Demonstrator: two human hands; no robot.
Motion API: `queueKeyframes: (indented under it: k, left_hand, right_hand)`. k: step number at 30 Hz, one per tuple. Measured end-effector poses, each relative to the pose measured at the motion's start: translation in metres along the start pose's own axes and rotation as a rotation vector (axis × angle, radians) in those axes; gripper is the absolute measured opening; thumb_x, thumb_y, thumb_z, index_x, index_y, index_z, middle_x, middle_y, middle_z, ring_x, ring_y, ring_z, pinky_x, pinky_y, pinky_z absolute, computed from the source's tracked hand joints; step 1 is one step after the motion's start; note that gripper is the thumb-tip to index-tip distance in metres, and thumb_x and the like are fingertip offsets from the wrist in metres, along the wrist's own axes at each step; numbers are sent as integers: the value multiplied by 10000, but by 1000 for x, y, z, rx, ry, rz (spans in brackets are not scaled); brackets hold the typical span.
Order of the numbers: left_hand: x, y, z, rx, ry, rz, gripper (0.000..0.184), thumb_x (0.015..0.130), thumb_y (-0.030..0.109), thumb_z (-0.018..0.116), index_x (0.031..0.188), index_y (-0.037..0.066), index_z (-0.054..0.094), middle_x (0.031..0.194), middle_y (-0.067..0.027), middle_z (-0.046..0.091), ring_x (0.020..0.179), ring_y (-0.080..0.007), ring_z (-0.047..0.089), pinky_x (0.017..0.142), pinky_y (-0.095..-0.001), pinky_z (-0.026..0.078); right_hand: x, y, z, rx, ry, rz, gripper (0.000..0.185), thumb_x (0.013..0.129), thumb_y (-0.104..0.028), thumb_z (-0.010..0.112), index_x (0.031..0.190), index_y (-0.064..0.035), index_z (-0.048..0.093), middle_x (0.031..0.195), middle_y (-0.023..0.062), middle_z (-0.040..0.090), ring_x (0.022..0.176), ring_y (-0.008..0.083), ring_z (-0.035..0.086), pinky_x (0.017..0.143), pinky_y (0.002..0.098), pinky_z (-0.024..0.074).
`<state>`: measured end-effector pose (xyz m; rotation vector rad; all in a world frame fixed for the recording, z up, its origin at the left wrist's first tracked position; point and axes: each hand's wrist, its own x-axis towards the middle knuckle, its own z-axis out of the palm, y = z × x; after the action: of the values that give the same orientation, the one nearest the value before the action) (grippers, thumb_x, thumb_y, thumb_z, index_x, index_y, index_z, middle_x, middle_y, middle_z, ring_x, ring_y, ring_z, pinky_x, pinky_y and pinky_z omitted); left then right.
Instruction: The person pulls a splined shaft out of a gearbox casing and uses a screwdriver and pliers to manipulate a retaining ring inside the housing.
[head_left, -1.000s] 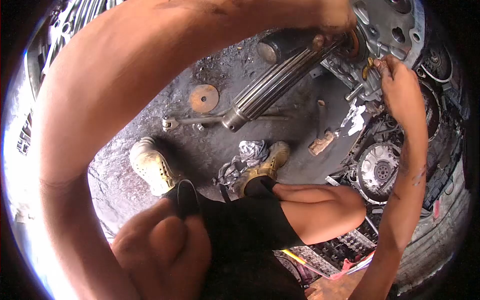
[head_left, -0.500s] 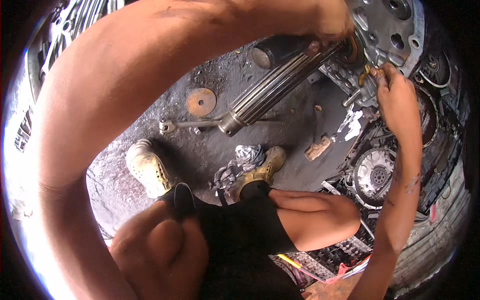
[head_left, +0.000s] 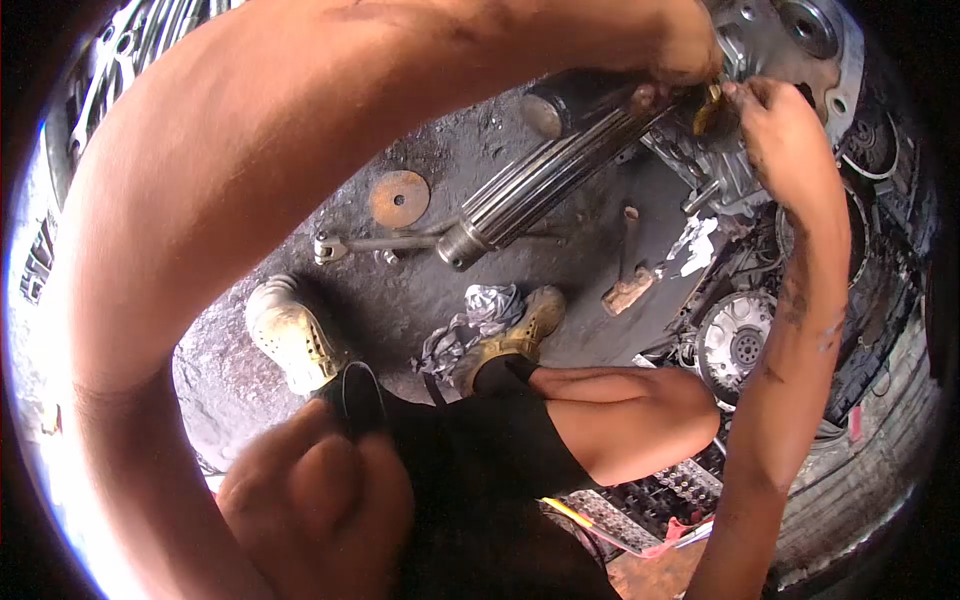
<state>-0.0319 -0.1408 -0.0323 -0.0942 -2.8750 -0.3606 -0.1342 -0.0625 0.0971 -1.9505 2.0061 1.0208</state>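
My left hand (head_left: pixel 688 52) reaches across the top of the view and is closed around the upper end of a ribbed metal shaft (head_left: pixel 560 175); one fingertip shows on the shaft, the other fingers are mostly hidden. The shaft slants from the grey metal housing (head_left: pixel 790 55) down to the left. To the right, my right hand (head_left: pixel 785 135) pinches a small yellow-brown piece (head_left: pixel 706 110) at the housing, close beside my left hand. A dark cylinder (head_left: pixel 545 115) is behind the shaft.
A rusty disc (head_left: pixel 400 199) and a long metal rod (head_left: pixel 390 243) lie on the dark floor. A crumpled rag (head_left: pixel 493 308) is by my right shoe (head_left: pixel 541 318). At the right are a round flywheel-like part (head_left: pixel 735 345) and other engine parts. White scraps (head_left: pixel 697 245) lie below the housing.
My right hand has moved up and left with the yellow-brown piece, nearer to my left hand. My left hand stays at the shaft's upper end.
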Motion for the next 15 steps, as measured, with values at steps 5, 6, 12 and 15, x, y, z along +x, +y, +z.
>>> queueKeyframes:
  k: [5,6,12,15]
  left_hand:
    - [-17,8,-8,-185,53,-90,212,750,187,606,918,104,705,938,-85,694,891,-238,659,747,-348,515]
    - [-19,9,-9,-221,62,-102,202,753,181,597,903,99,703,926,-86,694,880,-233,660,741,-346,514]
    - [-34,0,25,-619,356,169,66,733,69,604,774,32,640,654,-52,604,593,-173,591,552,-295,477]
    - [-45,7,21,-837,305,129,63,750,67,598,773,24,637,644,-51,598,578,-168,581,532,-294,471]
  right_hand:
    - [-36,-8,-2,280,12,401,381,938,-324,509,891,41,610,595,197,508,549,290,517,594,408,416]
    - [-39,-2,2,340,24,402,375,937,-320,512,904,39,613,599,202,509,548,293,509,596,409,417]
    - [-64,-17,37,510,-30,555,358,925,-337,555,991,5,636,666,151,576,617,225,517,630,367,427]
    - [-93,-31,91,648,-180,690,369,911,-362,576,1010,-16,655,706,137,616,656,161,545,653,341,447]
